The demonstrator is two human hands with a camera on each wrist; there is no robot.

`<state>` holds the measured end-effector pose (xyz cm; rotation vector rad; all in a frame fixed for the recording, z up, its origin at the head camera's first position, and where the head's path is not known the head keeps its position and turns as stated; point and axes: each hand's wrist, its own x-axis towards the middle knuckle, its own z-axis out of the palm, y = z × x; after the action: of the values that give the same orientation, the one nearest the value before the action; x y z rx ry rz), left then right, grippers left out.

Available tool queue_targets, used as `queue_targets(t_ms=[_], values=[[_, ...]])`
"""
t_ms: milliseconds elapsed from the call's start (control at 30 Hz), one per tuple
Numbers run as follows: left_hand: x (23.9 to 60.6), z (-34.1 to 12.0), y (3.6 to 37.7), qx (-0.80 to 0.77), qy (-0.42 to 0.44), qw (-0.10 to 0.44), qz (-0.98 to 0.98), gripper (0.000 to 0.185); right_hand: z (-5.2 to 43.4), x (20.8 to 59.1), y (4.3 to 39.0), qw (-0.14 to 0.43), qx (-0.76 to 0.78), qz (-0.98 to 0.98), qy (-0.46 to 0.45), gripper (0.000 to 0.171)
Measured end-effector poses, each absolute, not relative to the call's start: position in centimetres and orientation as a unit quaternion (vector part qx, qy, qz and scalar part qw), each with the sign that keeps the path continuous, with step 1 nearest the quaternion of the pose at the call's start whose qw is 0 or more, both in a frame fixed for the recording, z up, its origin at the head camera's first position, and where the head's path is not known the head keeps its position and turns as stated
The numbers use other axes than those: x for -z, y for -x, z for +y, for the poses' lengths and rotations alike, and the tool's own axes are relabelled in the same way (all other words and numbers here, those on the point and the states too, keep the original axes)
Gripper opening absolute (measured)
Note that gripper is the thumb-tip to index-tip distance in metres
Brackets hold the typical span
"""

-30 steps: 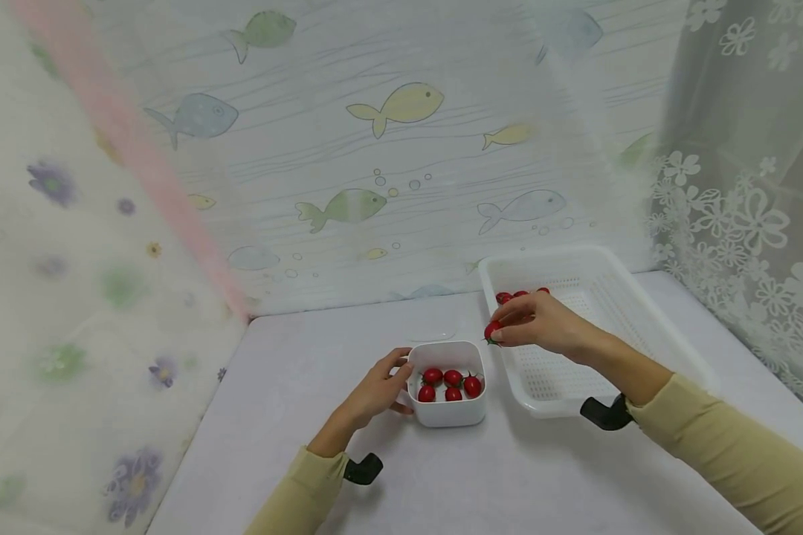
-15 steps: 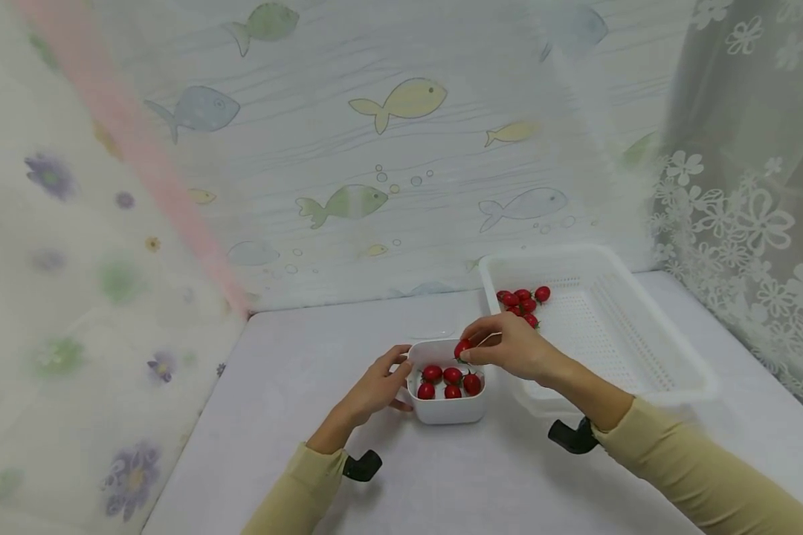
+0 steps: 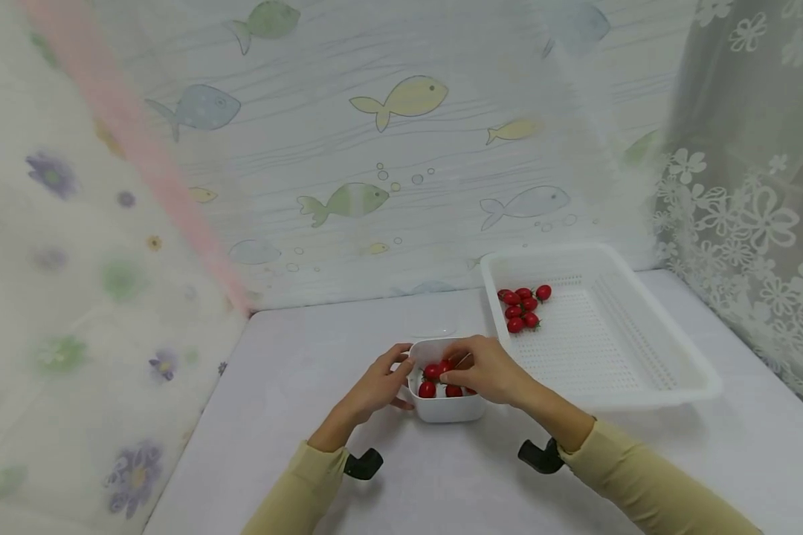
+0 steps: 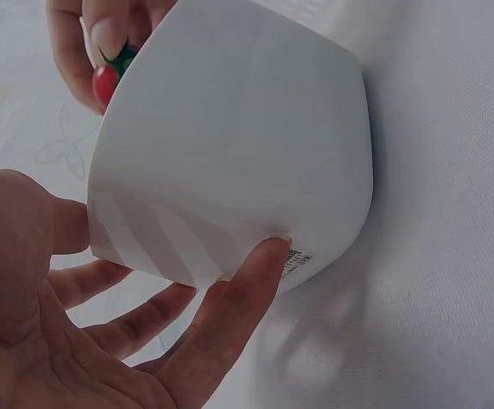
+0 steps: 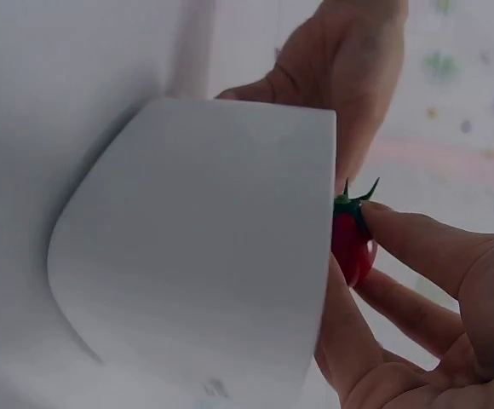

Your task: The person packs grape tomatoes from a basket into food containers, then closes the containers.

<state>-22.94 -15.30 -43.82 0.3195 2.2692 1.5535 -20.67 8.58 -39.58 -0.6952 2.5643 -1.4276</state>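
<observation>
My right hand point(image 3: 485, 369) pinching cherry tomato point(image 5: 352, 243) right over white square bowl point(image 3: 447, 410), mid-drop I'd say. Left hand point(image 3: 377, 388) curled round bowl's side, steadying it. Few tomatoes already inside. Next probably: let go, reach to pile point(image 3: 523, 306) in white basket point(image 3: 642, 371).

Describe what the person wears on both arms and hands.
Both hands are bare, left hand and right hand. Long pale yellow-beige sleeves cover both arms to the wrists. A black camera mount sits under each wrist. No rings or watch visible.
</observation>
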Motion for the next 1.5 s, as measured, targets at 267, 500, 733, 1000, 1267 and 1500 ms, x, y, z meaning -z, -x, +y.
queue_targets(t_ms=[267,500,733,1000,1267,1500], values=[[44.0,-15.4,23.1,-0.552,-0.115,0.191,0.803,0.044,6.5,41.1,21.4,0.044,0.459,0.856,0.232,0.020],[43.9,-15.4,23.0,-0.552,-0.115,0.192,0.803,0.043,5.1,41.3,22.1,0.035,0.396,0.896,0.197,0.012],[43.5,-15.4,22.9,-0.560,-0.116,0.186,0.799,0.044,4.3,41.5,22.5,0.019,0.321,0.927,0.192,0.011],[43.8,-15.4,23.0,-0.562,-0.119,0.187,0.797,0.042,3.9,42.1,22.7,0.027,0.290,0.939,0.184,0.016],[43.8,-15.5,22.7,-0.560,-0.116,0.195,0.797,0.042,3.5,42.8,22.5,0.042,0.291,0.941,0.169,0.013],[43.7,-15.4,22.9,-0.554,-0.115,0.191,0.802,0.043,3.4,42.5,22.3,0.018,0.274,0.950,0.151,0.012]])
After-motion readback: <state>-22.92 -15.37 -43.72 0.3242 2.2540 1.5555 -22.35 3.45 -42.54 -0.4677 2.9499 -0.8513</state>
